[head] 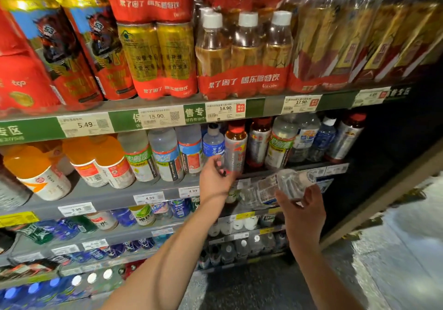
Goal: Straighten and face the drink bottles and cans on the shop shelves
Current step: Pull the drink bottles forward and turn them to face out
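The left hand (215, 177) reaches to the second shelf (115, 195) and curls its fingers round the base of a grey-labelled bottle (236, 150) with a red cap — a low grip that suits turning it on the spot so the label faces out. That bottle stands upright at the shelf's front edge, touching a small blue water bottle (213, 143) on its left and a twin red-capped bottle (260, 143) on its right.

The right hand (303, 210) is held out in front of the shelves, clear of them, fingers wrapped round a clear bottle (275, 188) that lies almost on its side, its base toward the camera. It is blurred, so its label cannot be read; probably it has been taken out of the row to be set in again properly.

Further along the same shelf stand green-labelled bottles (140, 158) and orange drinks (36, 170), some leaning and turned off-square — work still to do. Above, shrink-wrapped packs (242, 53) and gold cans (159, 53) sit over the price tags (225, 110). Lower shelves hold more small bottles, too dim to tell apart.
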`<action>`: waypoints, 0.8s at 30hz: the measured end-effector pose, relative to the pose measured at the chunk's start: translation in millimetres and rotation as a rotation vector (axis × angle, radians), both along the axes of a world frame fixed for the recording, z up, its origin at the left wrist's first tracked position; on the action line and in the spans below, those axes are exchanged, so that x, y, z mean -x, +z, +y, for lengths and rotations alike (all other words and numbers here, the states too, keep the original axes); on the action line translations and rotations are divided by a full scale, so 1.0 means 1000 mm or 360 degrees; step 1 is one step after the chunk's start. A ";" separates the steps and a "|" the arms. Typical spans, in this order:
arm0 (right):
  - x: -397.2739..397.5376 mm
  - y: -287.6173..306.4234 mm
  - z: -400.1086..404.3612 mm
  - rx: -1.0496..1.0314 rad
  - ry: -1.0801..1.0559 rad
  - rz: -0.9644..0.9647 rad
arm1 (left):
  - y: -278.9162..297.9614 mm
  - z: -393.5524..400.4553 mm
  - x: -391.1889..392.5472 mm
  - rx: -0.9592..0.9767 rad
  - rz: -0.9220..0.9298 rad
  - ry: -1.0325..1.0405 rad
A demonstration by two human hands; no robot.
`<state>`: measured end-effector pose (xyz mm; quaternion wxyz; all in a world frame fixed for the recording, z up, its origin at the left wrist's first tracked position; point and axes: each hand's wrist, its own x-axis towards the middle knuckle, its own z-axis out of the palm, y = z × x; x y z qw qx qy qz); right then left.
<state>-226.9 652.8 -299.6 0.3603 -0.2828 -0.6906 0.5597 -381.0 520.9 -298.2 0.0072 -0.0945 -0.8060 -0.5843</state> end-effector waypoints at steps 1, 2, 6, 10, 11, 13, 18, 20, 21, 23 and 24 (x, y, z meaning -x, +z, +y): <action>-0.003 -0.001 0.006 -0.0001 -0.0021 -0.0003 | -0.001 0.007 0.003 0.0052 -0.0007 0.0007; -0.005 -0.001 0.012 0.0002 -0.0047 -0.0001 | -0.003 0.013 0.006 0.0088 -0.0023 0.0037; -0.015 0.001 0.041 -0.0001 -0.0121 0.0001 | -0.011 0.031 0.010 0.0092 -0.0017 0.0270; -0.017 0.000 0.080 0.0016 -0.0056 0.0017 | -0.018 0.041 0.009 0.0192 0.0101 0.0449; -0.017 0.000 0.090 0.0021 -0.0032 0.0007 | -0.019 0.045 0.009 0.0220 0.0116 0.0509; -0.017 0.000 0.109 0.0040 0.0015 -0.0003 | -0.018 0.054 0.004 0.0200 0.0140 0.0626; -0.011 -0.002 0.150 0.0178 0.0178 0.0079 | -0.009 0.115 -0.028 0.0059 0.0212 0.0569; -0.009 -0.003 0.165 0.0238 0.0201 0.0078 | -0.007 0.144 -0.037 0.0114 0.0171 0.0455; -0.009 -0.003 0.172 0.0246 0.0214 0.0074 | -0.007 0.156 -0.039 0.0163 0.0161 0.0435; -0.011 -0.001 0.185 0.0180 0.0236 0.0037 | -0.007 0.173 -0.038 0.0255 0.0181 0.0495; -0.012 0.000 0.191 0.0135 0.0240 0.0025 | -0.007 0.179 -0.037 0.0283 0.0192 0.0550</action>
